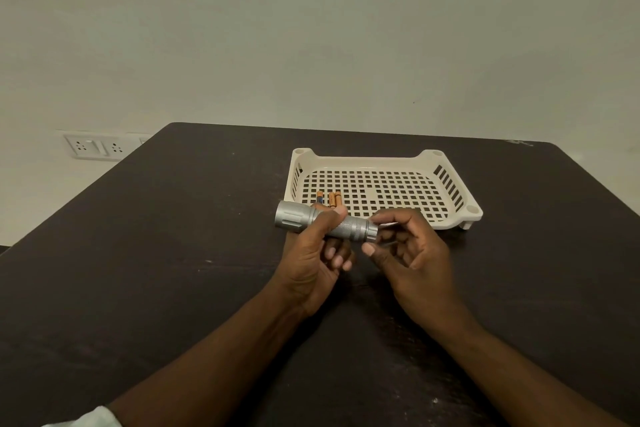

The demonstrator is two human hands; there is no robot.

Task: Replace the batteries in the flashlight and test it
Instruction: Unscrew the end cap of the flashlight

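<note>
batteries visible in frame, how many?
3, all in the near-left corner of the white tray: one battery at far left, two batteries side by side just right of it. The left hand and flashlight cover their near ends; more may be hidden.

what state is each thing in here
flashlight: level above the table, tail to the right
left hand: grips the flashlight body
right hand: fingers curled at the tail end
batteries: lying in the tray's near left corner
tray: upright on the table
table: bears the tray
</note>
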